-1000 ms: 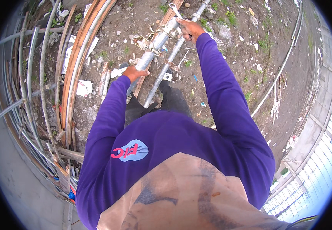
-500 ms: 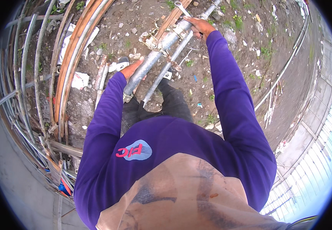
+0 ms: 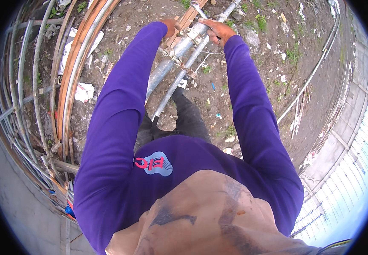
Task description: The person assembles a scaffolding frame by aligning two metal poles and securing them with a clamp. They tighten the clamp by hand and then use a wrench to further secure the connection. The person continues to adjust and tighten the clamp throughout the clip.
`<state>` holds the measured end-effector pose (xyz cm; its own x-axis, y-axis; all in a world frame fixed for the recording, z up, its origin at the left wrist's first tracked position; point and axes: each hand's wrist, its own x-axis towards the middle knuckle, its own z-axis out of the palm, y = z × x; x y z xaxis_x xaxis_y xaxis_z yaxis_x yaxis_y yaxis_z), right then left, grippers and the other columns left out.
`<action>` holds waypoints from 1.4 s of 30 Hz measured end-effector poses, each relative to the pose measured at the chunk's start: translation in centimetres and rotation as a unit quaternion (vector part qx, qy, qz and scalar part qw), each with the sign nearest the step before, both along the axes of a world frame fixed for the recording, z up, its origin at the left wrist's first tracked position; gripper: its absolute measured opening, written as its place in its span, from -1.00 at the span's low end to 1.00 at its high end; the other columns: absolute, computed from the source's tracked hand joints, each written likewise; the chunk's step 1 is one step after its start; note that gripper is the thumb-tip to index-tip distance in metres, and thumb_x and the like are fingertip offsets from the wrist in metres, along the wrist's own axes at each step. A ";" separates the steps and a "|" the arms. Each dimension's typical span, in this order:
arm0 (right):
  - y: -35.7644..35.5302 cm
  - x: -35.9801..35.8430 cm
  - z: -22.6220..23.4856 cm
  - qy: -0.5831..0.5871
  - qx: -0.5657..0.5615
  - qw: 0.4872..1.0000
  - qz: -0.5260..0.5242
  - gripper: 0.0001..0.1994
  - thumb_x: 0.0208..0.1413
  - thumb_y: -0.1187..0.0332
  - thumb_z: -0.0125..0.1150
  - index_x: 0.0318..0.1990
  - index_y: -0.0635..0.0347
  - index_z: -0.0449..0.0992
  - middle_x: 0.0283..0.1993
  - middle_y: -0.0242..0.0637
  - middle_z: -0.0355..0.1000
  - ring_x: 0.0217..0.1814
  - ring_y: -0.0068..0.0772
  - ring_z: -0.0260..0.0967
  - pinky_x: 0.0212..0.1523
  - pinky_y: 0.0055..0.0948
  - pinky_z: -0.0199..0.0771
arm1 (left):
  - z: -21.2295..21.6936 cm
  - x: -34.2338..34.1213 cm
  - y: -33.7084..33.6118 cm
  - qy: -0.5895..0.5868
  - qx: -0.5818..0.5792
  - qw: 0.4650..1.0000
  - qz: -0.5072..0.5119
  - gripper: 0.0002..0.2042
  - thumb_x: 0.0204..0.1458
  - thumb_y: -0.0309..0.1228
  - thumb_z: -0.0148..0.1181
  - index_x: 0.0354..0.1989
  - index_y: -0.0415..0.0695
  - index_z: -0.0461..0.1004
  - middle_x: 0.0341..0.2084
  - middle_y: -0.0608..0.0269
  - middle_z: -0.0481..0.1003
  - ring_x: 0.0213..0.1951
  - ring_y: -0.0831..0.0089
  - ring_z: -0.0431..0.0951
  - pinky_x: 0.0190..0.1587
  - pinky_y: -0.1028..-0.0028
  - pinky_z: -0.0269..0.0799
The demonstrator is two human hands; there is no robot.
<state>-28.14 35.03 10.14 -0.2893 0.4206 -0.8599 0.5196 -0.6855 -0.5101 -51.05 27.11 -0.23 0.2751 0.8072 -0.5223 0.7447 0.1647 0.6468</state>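
A thick grey metal pipe (image 3: 160, 73) slants up and to the right from near my legs, with a thinner pipe (image 3: 169, 97) alongside it. Scaffold clamps (image 3: 193, 36) sit on the thick pipe, and a rusty clamp piece (image 3: 190, 73) hangs by the thin one. My right hand (image 3: 220, 31) is closed on a wrench (image 3: 199, 10), its ring end pointing away past the thumb, close to the pipes. Over on the left of the pipe, my left hand (image 3: 171, 27) is curled just above the clamps; the sleeve and knuckles hide what its fingers hold.
Wooden planks (image 3: 74, 70) and many long metal pipes (image 3: 37, 80) lie at the left. Stony dirt ground (image 3: 252, 85) with rubble and weeds surrounds me. Another long pipe (image 3: 305, 91) lies at the right, before a concrete edge (image 3: 356, 106).
My left hand has let go of the lower part of the thick pipe and moved up and away, beside the clamps. My right hand stays with the wrench.
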 end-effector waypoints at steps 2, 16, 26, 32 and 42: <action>0.0 -0.1 0.1 -0.003 -0.003 1.000 -0.001 -0.65 0.26 -0.03 0.24 -0.04 0.01 0.48 -0.74 -0.66 0.02 -0.77 -0.72 -0.16 -0.73 -0.57 -0.21 | 0.9 0.7 0.5 0.016 -0.100 0.995 -0.018 -0.58 0.09 -0.49 0.19 0.17 -0.01 0.50 0.10 0.06 0.54 0.08 0.19 0.57 0.09 0.18 0.48; 0.3 -0.3 -0.4 0.015 0.015 0.999 0.034 -0.64 0.27 -0.05 0.21 -0.14 0.06 0.58 -0.72 -0.66 0.00 -0.77 -0.75 -0.12 -0.69 -0.55 -0.22 | 3.0 -2.6 -0.7 0.085 0.096 0.990 -0.064 -0.68 0.02 -0.22 0.29 -0.16 -0.20 0.55 -0.28 -0.13 0.60 -0.20 -0.05 0.61 -0.09 0.12 0.49; -2.6 -0.4 -2.1 0.038 0.190 0.971 -0.141 -0.65 0.24 0.06 0.25 -0.07 0.16 0.58 -0.62 -0.49 0.19 -0.72 -0.62 0.03 -0.71 -0.50 0.03 | 5.6 -2.8 -3.9 -0.138 -0.128 0.972 0.144 -0.29 0.22 -0.23 0.18 0.38 -0.50 0.07 -0.23 0.02 0.66 -0.54 0.49 0.51 -0.53 0.49 0.41; -18.2 3.7 -3.0 0.033 0.107 0.957 -0.268 -0.78 0.28 0.22 0.20 -0.21 0.21 0.46 -0.65 -0.50 0.19 -0.72 -0.61 0.08 -0.73 -0.48 0.09 | 5.4 -2.6 -5.2 -0.140 -0.071 0.970 0.184 -0.38 0.19 -0.24 0.21 0.32 -0.41 0.25 -0.14 0.02 0.61 -0.42 0.48 0.54 -0.47 0.47 0.49; -22.4 4.6 -5.7 -0.063 0.197 0.975 -0.085 -0.79 0.18 0.29 0.22 -0.20 0.28 0.53 -0.55 -0.33 0.35 -0.61 -0.47 0.25 -0.62 -0.33 0.20 | 2.9 -3.2 -4.7 -0.111 -0.066 0.978 0.164 -0.40 0.16 -0.22 0.24 0.25 -0.42 0.30 0.08 -0.12 0.46 -0.31 0.38 0.58 -0.39 0.44 0.58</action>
<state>-23.50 12.68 4.43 -0.0895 0.7575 -0.6467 0.4905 -0.5315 -0.6906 -54.22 22.37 2.70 0.1310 0.8005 -0.5848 0.4802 0.4648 0.7438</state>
